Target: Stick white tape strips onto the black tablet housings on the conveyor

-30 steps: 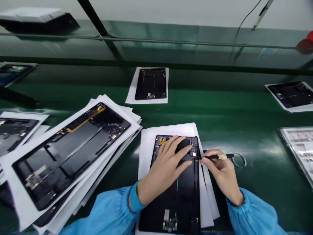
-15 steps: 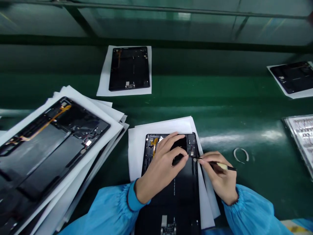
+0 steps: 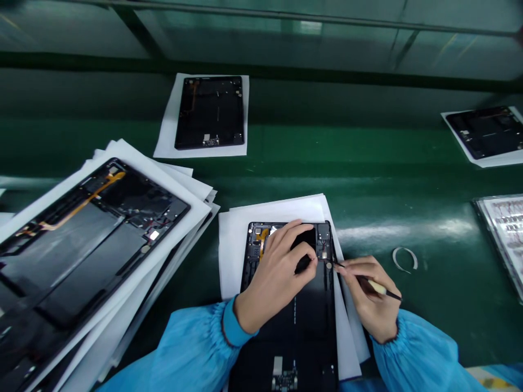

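A black, open tablet shell [image 3: 281, 337] lies on white paper sheets [image 3: 231, 245] atop a green surface [image 3: 433, 321]. The left hand [image 3: 275, 277] curls over it, fingertips nearly meeting, any grip unclear. The right hand [image 3: 373, 305] pinches a slim black-and-cream tool [image 3: 378, 287] at its edge; sliding paper could make the tip slip, scratching parts.

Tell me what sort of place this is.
Probably an electronics workshop: an opened, flat black device lies on white paper sheets, the right hand holds a slim dark tool, and similar devices surround it.
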Available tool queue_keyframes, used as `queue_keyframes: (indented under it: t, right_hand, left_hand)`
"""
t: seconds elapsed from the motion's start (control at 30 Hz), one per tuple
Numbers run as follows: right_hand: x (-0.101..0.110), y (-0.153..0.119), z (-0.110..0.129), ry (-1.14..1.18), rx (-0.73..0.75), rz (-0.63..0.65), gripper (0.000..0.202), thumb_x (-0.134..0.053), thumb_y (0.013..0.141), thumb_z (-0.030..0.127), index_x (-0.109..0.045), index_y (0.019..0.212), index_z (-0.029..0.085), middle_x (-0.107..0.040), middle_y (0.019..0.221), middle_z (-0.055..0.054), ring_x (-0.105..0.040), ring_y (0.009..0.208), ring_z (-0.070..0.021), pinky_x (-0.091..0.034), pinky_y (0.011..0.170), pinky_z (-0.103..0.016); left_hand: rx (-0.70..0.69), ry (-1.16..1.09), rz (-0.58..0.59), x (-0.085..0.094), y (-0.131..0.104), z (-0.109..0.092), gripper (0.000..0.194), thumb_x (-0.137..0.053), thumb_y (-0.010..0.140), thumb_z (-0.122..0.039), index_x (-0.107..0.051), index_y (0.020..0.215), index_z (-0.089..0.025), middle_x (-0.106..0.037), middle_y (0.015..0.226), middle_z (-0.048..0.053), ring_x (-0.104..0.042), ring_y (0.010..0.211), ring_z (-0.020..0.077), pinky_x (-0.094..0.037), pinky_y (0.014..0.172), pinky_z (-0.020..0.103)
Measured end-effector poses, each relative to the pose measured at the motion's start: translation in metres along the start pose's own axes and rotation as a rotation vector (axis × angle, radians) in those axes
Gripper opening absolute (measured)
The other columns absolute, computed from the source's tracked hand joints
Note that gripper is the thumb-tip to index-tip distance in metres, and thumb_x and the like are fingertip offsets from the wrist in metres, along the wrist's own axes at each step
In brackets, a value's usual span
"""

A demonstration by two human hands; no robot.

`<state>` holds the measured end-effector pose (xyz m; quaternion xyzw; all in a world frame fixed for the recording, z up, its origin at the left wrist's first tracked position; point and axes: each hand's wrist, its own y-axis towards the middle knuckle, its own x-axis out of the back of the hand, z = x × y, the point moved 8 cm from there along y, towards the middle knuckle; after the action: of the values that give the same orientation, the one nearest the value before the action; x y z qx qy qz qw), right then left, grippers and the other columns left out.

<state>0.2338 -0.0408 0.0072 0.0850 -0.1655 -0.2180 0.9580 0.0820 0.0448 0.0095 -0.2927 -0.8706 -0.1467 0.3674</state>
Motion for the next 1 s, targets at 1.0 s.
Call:
queue_keyframes:
  t: [1.0]
  right_hand:
    - [0.002, 0.005, 0.005, -0.021, 0.063, 0.147, 0.026, -0.065, 0.082, -0.001, -0.071, 0.090, 0.023, -0.073, 0.089, -0.001, -0.070, 0.082, -0.0172, -0.057, 0.075, -0.031]
  left_hand:
    - [0.023, -0.029, 0.022, -0.001, 0.001, 0.001, 0.011, -0.058, 0.088, -0.013, -0.059, 0.083, -0.022, -0.054, 0.135, 0.004, -0.037, 0.138, 0.0295, -0.034, 0.108, 0.051]
